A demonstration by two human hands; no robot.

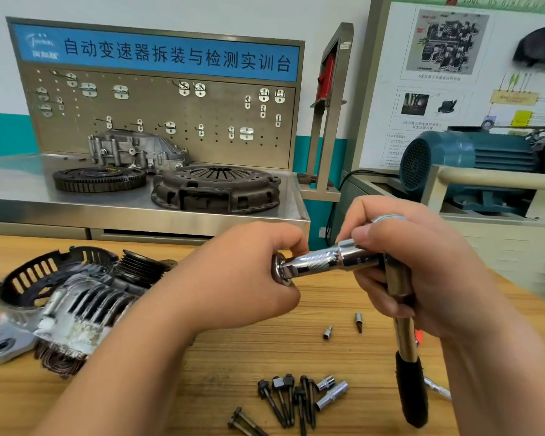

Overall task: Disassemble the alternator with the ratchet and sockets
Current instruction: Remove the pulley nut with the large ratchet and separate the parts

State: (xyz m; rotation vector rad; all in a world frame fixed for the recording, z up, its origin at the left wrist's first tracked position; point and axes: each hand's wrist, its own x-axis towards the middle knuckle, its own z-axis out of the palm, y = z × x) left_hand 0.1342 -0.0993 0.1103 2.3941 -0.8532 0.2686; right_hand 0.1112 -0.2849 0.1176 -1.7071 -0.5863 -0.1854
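Note:
The alternator [66, 306] lies on its side at the left of the wooden table [233, 366], its pulley toward the back. My right hand [422, 272] grips the head of the chrome ratchet [403, 328], whose black-gripped handle hangs down toward me. A knurled extension [318, 262] sticks out leftward from the ratchet head. My left hand [239, 278] holds a large chrome socket [280, 269] at the extension's square tip. Both hands are above the table, right of the alternator.
Several long black bolts [290, 401] and two chrome sockets [331, 391] lie near the front edge. Two small bits [343, 325] lie below the hands. Behind the table stands a steel bench [139, 212] with a clutch cover [214, 187], a flywheel and a housing. A blue motor [466, 158] sits at the right.

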